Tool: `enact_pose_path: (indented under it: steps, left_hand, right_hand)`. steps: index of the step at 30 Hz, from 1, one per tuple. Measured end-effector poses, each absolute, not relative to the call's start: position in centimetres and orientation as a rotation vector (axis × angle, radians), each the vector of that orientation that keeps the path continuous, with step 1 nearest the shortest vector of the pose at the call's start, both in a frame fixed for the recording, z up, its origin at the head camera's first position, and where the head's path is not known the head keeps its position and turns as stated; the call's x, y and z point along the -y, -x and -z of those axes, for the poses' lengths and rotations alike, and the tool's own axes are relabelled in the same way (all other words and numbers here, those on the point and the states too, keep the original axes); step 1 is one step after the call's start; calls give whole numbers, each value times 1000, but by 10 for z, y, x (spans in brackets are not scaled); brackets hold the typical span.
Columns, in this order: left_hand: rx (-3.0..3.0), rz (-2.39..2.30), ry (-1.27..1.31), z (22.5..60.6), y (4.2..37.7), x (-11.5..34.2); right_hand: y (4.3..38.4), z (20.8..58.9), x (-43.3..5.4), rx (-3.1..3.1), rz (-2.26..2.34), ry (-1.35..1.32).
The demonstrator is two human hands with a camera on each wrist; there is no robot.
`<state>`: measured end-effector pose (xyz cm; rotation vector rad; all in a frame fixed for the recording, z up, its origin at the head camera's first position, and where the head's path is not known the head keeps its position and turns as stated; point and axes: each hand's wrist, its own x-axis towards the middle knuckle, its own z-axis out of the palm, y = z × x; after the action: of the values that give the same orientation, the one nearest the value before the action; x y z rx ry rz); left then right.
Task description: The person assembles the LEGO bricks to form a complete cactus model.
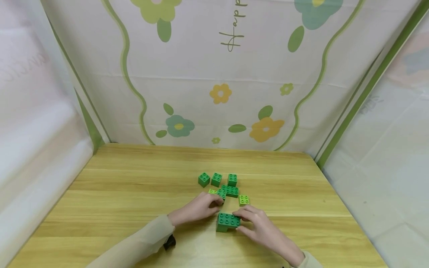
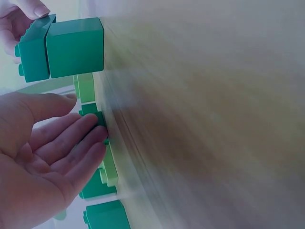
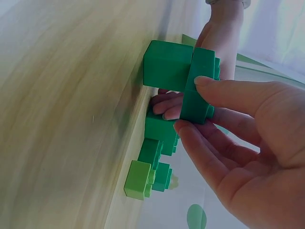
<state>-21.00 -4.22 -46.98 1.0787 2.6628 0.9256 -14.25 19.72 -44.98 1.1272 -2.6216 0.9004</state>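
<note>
My right hand (image 1: 256, 225) pinches the right end of a long green building brick (image 1: 229, 220) between thumb and fingers. Under that brick's other end sits a taller green block (image 3: 167, 64), joined so the long one overhangs. Left of and beyond this pair, my left hand (image 1: 198, 206) reaches in with its fingers loosely bent. Its fingertips overlap a green brick (image 1: 221, 193) in the head view. The left wrist view shows thumb and fingers apart, with nothing between them.
Behind the left hand lie another long green brick (image 1: 230, 191) and a lime brick (image 1: 212, 191). A second lime brick (image 1: 244, 200) is farther right. Green square bricks (image 1: 204, 179) form a row at the back. Flowered cloth (image 1: 219, 111) hangs behind the wooden table (image 1: 134, 193).
</note>
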Motion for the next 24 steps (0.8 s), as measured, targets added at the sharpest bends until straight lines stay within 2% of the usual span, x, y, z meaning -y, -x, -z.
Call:
enact_pose_path:
  steps: [24]
  left_hand:
    - [-2686, -875, -1074, 465, 216, 1]
  right_hand:
    - [135, 450, -213, 2562, -885, -1159]
